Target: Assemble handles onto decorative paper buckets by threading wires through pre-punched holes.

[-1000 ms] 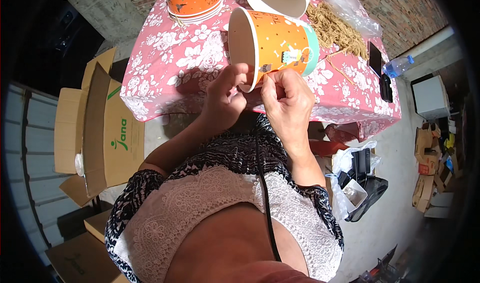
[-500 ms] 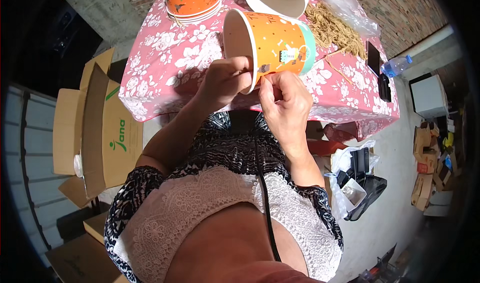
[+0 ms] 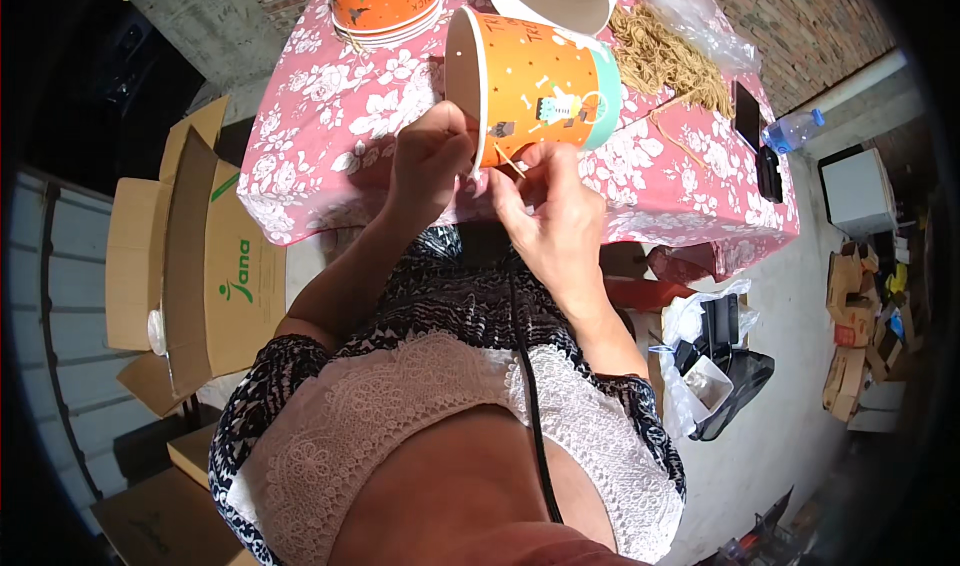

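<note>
An orange paper bucket (image 3: 535, 76) with a teal base band and white rim lies on its side above the table's near edge, its mouth toward the left. My left hand (image 3: 428, 161) is closed at the rim, with fingertips inside the mouth hidden from sight. A short end of tan paper cord (image 3: 510, 161) pokes out of the bucket's side near the rim. My right hand (image 3: 555, 201) is curled under the bucket, thumb and forefinger around that cord end. A hank of the same tan cord (image 3: 670, 61) lies on the table behind.
A stack of orange buckets (image 3: 385, 1) and a white bucket (image 3: 550, 1) stand at the back of the flowered tablecloth (image 3: 330, 141). At right lie a phone (image 3: 746, 116), a plastic bottle (image 3: 793, 132) and clear plastic (image 3: 700, 16). An open carton (image 3: 190, 266) stands at left.
The bucket has shifted slightly left and tilted up. My right hand has moved left and down a little, and the cord end now shows. My left hand has slid slightly left.
</note>
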The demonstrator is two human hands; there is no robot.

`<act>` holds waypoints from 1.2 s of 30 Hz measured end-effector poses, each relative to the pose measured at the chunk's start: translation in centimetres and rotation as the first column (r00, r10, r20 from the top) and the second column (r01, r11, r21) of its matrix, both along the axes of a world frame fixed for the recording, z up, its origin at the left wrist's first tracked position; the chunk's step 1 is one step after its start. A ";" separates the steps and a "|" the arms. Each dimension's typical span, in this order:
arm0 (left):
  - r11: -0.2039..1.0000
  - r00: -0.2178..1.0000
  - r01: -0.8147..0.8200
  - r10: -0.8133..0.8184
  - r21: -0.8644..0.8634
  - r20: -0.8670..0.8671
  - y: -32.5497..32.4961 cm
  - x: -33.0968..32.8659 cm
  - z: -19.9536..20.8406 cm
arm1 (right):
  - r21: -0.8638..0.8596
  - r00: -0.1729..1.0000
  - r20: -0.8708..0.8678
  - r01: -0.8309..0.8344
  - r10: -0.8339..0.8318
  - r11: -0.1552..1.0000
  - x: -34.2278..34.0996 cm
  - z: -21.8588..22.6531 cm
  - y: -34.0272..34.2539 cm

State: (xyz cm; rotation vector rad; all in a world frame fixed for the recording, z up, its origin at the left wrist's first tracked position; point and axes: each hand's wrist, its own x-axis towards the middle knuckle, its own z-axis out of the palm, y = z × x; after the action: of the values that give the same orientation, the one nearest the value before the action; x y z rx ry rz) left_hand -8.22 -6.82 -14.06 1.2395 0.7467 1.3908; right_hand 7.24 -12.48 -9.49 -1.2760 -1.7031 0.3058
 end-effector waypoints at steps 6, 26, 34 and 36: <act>0.962 0.956 -0.055 0.128 0.266 -0.264 -0.4 -0.6 -0.6 | 0.156 0.980 0.181 0.049 -0.078 0.987 -1.0 -0.7 0.9; 0.896 0.643 0.439 -0.260 0.069 -0.720 4.1 1.4 13.6 | -0.282 0.864 -0.497 -0.252 0.083 0.926 3.2 4.0 2.9; 0.898 0.785 0.441 -0.390 -0.007 -0.481 5.0 2.9 14.7 | -0.283 0.941 -0.323 -0.201 0.104 0.938 5.6 1.8 2.3; 0.872 0.813 0.471 -0.488 -0.136 -0.317 4.6 3.6 15.0 | -0.269 0.946 -0.296 -0.214 0.130 0.939 5.7 1.4 2.5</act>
State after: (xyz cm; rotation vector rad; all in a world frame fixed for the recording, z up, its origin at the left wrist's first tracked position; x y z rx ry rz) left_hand -4.59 -2.23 0.90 1.5243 0.6341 0.7424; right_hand 12.94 -10.00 -8.10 -1.2288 -1.5696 0.8351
